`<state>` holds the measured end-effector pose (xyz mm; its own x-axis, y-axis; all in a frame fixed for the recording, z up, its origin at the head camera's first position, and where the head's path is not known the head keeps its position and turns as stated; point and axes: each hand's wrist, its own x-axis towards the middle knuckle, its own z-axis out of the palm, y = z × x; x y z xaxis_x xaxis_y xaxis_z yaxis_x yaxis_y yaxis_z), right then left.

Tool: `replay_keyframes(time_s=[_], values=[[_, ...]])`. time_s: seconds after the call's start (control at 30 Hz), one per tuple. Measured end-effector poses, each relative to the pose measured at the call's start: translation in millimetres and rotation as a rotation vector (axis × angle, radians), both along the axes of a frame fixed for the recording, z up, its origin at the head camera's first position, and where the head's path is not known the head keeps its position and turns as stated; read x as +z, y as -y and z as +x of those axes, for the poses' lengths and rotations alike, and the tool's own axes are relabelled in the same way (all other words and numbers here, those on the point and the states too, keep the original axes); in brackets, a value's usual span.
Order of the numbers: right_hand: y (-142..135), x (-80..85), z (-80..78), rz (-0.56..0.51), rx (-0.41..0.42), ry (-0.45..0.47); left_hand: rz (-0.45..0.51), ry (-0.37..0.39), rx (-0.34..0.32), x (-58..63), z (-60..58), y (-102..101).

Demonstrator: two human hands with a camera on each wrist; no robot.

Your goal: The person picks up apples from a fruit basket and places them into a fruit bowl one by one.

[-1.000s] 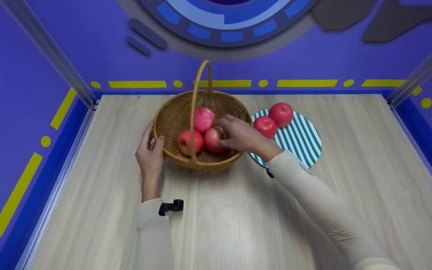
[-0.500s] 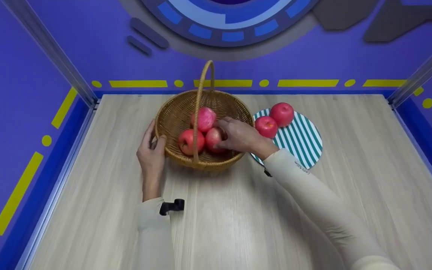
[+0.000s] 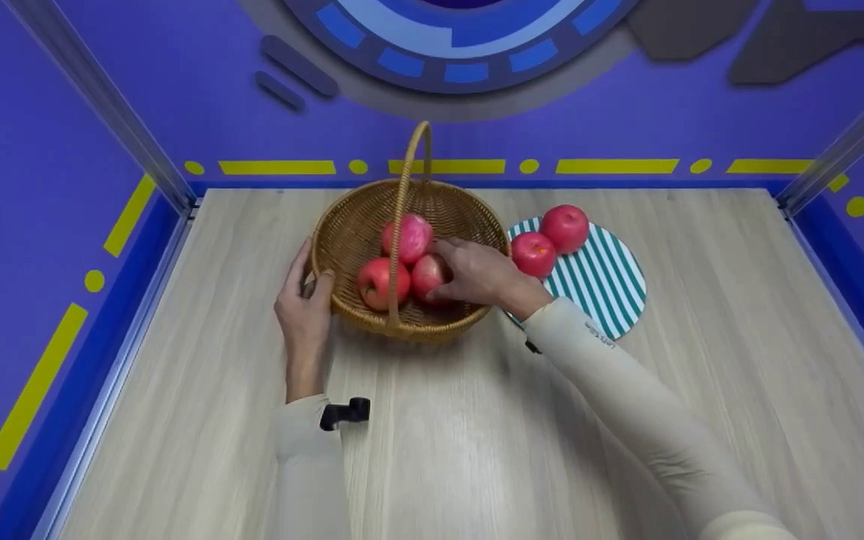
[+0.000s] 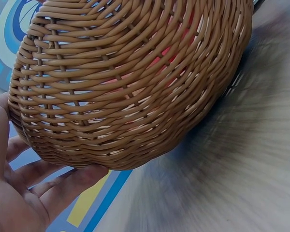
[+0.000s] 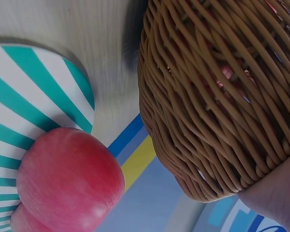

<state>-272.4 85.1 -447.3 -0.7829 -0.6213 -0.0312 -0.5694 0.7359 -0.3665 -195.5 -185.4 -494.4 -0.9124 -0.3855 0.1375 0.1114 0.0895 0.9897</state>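
Observation:
A brown wicker basket (image 3: 432, 330) with a tall arched handle (image 3: 400, 202) stands in the middle of the table. My left hand (image 3: 304, 315) holds its left side, thumb at the rim and fingers outside, against the woven wall in the left wrist view. Three apples lie inside: a streaked pink apple (image 3: 411, 237) at the back, a red apple (image 3: 376, 283) at the front left and a paler red apple (image 3: 426, 277) at the right. Reaching over the right rim, my right hand (image 3: 484, 274) grips the paler apple. In the right wrist view, the basket wall hides most of that hand.
Right of the basket lies a round, green-and-white striped mat (image 3: 597, 285). Two more red apples rest on it, a front one (image 3: 533, 255) close to the basket and a rear one (image 3: 565, 229). Blue panels (image 3: 627, 112) enclose the wooden table (image 3: 432, 450) at the back and sides.
The basket's handle leans slightly farther right. My right wrist has shifted a little left. Both hands keep their hold, and the apples stay in place.

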Motion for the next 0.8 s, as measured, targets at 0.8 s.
replay_keyframes(time_s=[0.8], values=[[3.7, -0.3, 0.3, 0.004, -0.017, -0.006, -0.010, -0.032, -0.004, -2.5, -1.4, 1.2]])
